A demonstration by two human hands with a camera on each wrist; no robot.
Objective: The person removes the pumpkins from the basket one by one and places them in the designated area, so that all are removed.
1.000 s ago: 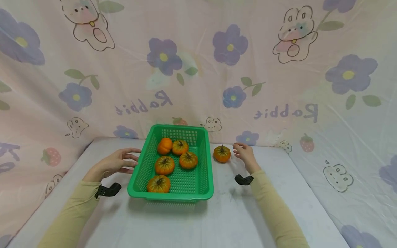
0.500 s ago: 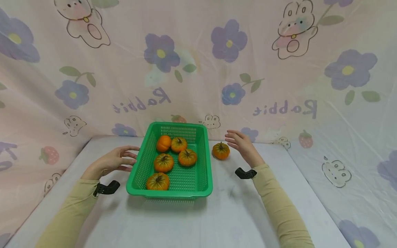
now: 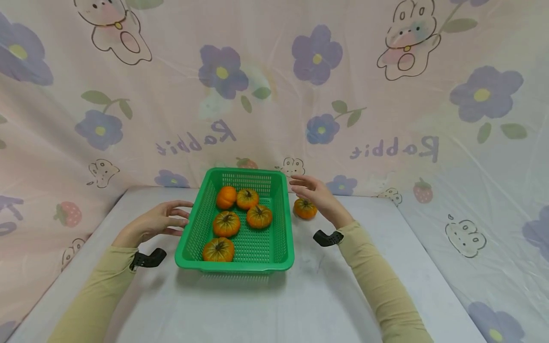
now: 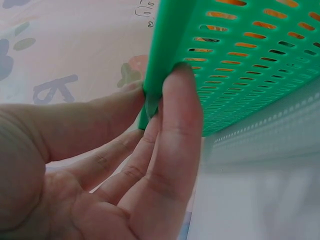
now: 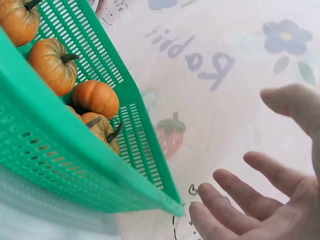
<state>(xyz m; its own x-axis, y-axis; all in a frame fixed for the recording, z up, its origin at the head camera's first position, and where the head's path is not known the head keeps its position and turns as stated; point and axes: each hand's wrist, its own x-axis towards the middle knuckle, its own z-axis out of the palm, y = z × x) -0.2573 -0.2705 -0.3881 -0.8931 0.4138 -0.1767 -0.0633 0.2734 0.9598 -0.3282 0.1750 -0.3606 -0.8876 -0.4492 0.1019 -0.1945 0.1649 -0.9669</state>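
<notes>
A green plastic basket (image 3: 235, 267) with slotted walls stands in the middle of the table, several small orange pumpkins (image 3: 226, 224) inside it. My left hand (image 3: 157, 223) is at its left side. In the left wrist view the thumb and fingers pinch the basket's rim (image 4: 170, 42) from both sides. My right hand (image 3: 318, 194) is above and just behind one more pumpkin (image 3: 305, 210) outside the basket, partly covering it in the head view. Its fingers (image 5: 225, 207) are spread and hold nothing, pointing toward the basket's far right corner.
A white-covered table (image 3: 334, 295) carries everything. Behind it hangs a pale pink curtain (image 3: 274, 114) printed with flowers and rabbits, close to the table's far edge. Black wrist mounts (image 3: 328, 238) sit on both forearms.
My right hand has risen from beside the loose pumpkin and moved left over it, toward the basket's right rim. The left hand stays at the rim; the view has shifted slightly.
</notes>
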